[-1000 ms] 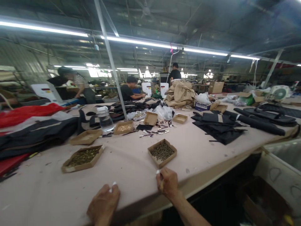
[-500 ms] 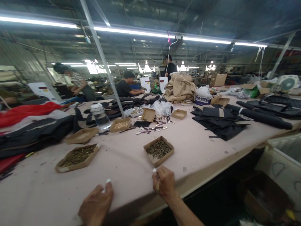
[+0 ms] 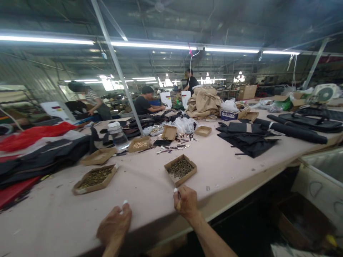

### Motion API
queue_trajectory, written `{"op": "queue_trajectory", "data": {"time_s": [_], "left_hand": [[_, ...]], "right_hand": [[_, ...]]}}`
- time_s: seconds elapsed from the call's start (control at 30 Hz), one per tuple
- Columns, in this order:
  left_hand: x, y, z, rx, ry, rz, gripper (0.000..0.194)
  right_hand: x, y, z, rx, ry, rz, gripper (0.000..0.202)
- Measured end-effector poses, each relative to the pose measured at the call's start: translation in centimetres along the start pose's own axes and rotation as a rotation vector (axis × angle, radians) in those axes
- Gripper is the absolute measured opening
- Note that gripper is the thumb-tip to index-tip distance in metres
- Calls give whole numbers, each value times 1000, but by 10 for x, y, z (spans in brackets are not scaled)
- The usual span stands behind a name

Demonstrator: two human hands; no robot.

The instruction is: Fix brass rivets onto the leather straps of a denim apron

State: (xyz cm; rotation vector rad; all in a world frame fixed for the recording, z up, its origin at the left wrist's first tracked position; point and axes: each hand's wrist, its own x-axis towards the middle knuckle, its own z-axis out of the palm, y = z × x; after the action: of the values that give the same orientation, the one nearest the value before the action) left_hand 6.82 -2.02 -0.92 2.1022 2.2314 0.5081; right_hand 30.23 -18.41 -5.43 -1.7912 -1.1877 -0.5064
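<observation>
My right hand [image 3: 187, 201] is at the near corner of a shallow cardboard box [image 3: 187, 177] that holds many small, dark, round metal studs. Its fingers are curled into a pinch, with a white covering on one fingertip; whatever they may hold is hidden. Lower and to the left, my left hand [image 3: 115, 223] is closed above the near part of the table [image 3: 150, 178], white coverings on its thumb and a finger. I cannot make out anything between those fingers. Left of it and farther back lies another cardboard box [image 3: 99, 187] of brassy metal pieces.
Behind are a clear plastic jar [image 3: 118, 137], a cardboard tray of light pieces [image 3: 139, 144], and scattered small metal parts [image 3: 177, 147]. Folded black fabric [image 3: 246, 137] lies at right, dark cloth [image 3: 45, 157] at left. A slanted pole [image 3: 118, 67] rises beyond. Several people work in the background.
The view has shifted slightly, so the left-hand items appear farther right. Both hands keep much the same closed pose, and the stud box stays in place.
</observation>
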Motion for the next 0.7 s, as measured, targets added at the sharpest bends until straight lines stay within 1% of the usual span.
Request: {"op": "queue_trajectory", "data": {"time_s": [0.13, 0.37, 0.5, 0.6, 0.7], "left_hand": [[-1, 0, -4, -12, -6, -21, 65], [-7, 1, -11, -13, 44, -39, 61], [-6, -3, -14, -15, 23, -35, 57], [-2, -5, -16, -21, 17, -4, 53], [1, -8, -16, -16, -1, -7, 50]], "right_hand": [[-1, 0, 2, 5, 7, -11, 15], [0, -4, -3, 19, 15, 1, 17], [3, -11, -2, 3, 34, 17, 16], [5, -16, 2, -19, 42, 39, 16], [4, -20, 7, -64, 26, 63, 17]]}}
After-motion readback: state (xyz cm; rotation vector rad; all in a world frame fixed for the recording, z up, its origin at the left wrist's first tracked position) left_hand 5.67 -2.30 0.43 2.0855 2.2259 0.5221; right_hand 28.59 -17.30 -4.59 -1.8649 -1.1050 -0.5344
